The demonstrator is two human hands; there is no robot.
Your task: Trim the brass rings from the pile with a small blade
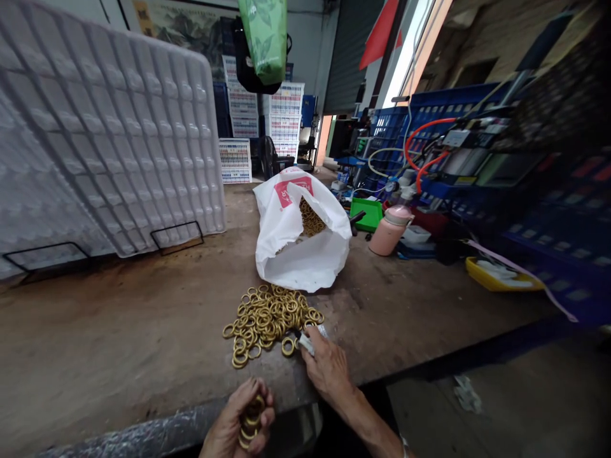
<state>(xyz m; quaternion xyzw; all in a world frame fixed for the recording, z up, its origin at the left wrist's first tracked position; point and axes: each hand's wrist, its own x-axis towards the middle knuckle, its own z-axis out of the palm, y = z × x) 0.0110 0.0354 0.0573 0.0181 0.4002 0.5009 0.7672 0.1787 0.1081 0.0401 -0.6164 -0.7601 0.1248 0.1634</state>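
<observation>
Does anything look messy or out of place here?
The white bag has a ragged mouth, as if torn, and loose brass-coloured rings lie heaped on the table in front of it, rather like a spill. A crumpled pale scrap on the floor also looks dropped.

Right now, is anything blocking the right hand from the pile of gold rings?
Nothing visible blocks it. The right hand is at the near right edge of the pile of gold rings, with a small pale object in its fingers. The white bag lies beyond the pile, not between.
</observation>
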